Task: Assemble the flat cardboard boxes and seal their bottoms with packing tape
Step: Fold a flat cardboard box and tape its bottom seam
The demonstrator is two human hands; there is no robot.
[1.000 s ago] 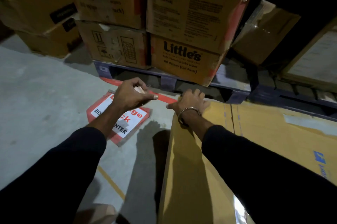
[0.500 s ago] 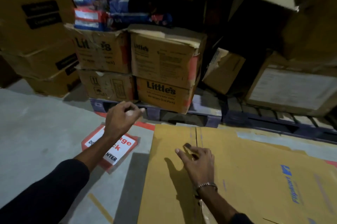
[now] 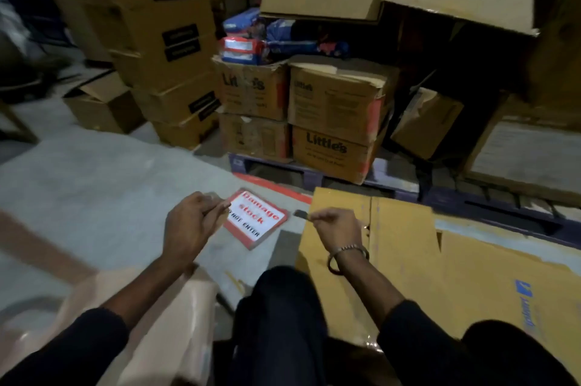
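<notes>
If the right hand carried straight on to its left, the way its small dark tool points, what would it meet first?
Probably the left hand. The right hand pinches a small dark tool aimed across a gap above the red-and-white "Damage stock" floor sign. Nothing shows between them, though depth is unclear in this blurred head view.

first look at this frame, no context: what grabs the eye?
The two hands in the centre foreground: the left hand and the right hand each have fingers curled in a grip on something small, too blurred to name. Between them, on the concrete floor, lies a red-and-white "Damage stock" sign. To the right lies the flat cardboard box, with stacked Little's cartons on a pallet behind.
</notes>
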